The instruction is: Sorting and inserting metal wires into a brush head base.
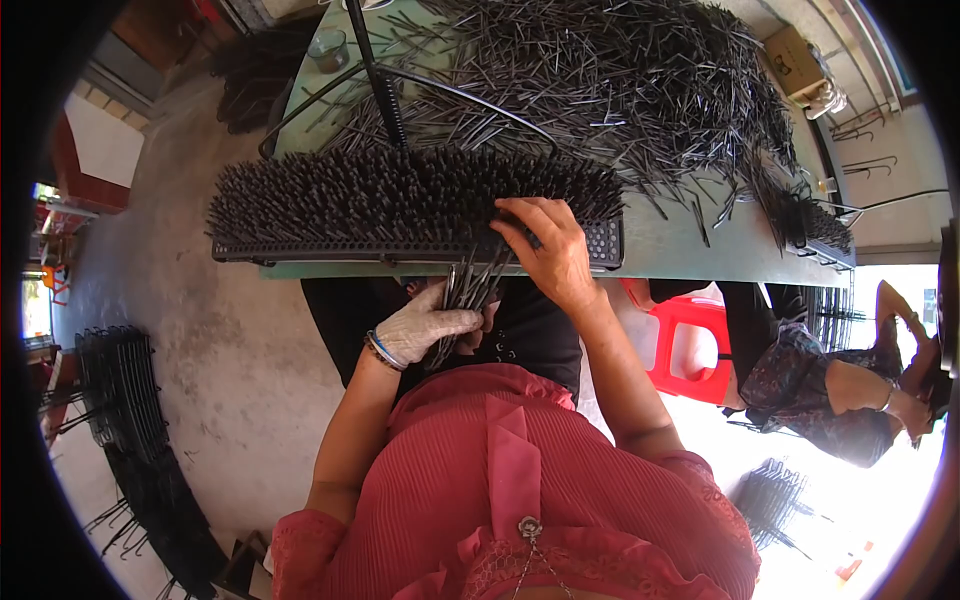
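Note:
My left hand [430,325], in a whitish glove with the fingertips bare or uncovered in part, is closed around a bundle of thin dark rods [462,308] just below the table's near edge. Along that edge lies a long black perforated rack [330,252], packed with upright dark rods [400,195]. My bare right hand [553,255] is over the rack's right part, thumb and fingers bent together in a pinch among the rod tips. What sits between those fingertips is too small and dark to make out. At the right end, some holes of the rack show bare.
A big heap of loose rods [610,90] covers much of the green table [680,250]. A metal hanger frame [380,90] rises behind the rack; a glass cup [328,48] stands far left. At right are a red stool [690,345] and another person [830,390]. Filled black racks [125,400] lie at left.

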`<state>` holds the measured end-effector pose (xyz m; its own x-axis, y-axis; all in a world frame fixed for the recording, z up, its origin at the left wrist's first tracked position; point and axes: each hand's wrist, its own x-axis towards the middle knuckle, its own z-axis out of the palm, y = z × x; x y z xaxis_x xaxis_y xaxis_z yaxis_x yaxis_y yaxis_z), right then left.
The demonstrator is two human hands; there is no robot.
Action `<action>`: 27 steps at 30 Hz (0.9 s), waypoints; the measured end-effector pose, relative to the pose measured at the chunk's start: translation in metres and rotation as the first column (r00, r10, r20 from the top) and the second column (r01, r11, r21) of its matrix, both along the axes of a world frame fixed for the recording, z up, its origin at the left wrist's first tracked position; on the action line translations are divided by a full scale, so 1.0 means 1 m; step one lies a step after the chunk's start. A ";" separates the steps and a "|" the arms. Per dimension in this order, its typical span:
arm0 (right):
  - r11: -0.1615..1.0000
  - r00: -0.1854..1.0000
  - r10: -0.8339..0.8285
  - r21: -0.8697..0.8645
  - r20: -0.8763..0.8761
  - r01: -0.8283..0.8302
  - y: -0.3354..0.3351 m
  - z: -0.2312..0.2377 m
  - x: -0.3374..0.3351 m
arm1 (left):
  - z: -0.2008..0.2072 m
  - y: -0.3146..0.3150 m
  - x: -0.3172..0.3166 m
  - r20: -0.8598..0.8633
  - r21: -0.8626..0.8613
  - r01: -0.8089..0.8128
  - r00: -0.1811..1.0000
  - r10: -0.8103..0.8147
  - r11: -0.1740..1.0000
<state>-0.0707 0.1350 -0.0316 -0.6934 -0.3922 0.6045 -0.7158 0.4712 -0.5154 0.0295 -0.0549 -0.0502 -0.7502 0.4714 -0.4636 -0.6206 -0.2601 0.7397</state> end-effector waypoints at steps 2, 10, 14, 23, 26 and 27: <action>1.000 1.000 -0.011 -0.002 -0.021 0.011 0.002 -0.007 0.002 | -0.002 0.000 0.001 0.010 0.001 0.005 1.000 -0.005 1.000; 0.999 0.997 -0.032 0.034 -0.063 0.034 0.001 -0.004 0.006 | -0.004 0.002 0.002 -0.046 0.000 0.046 0.998 -0.046 0.999; 0.993 0.990 -0.095 0.060 -0.102 0.101 -0.003 -0.002 0.004 | -0.011 0.006 0.003 -0.016 0.035 -0.014 1.000 0.015 0.999; 0.978 0.972 -0.205 0.024 -0.118 0.209 0.001 -0.004 0.010 | -0.006 0.003 0.002 -0.041 0.055 0.008 0.999 -0.006 0.998; 0.974 0.974 -0.192 0.094 -0.122 0.204 0.002 -0.005 0.011 | -0.003 0.005 0.000 -0.050 0.041 0.032 0.998 -0.030 0.999; 0.972 0.974 -0.196 0.111 -0.110 0.208 0.002 -0.003 0.012 | -0.002 0.005 0.000 -0.053 0.029 0.035 0.998 -0.034 0.999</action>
<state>-0.0589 0.1370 -0.0346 -0.7060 -0.3239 0.6298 -0.6431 0.6657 -0.3785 0.0295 -0.0497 -0.0525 -0.7562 0.5107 -0.4091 -0.5900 -0.2619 0.7637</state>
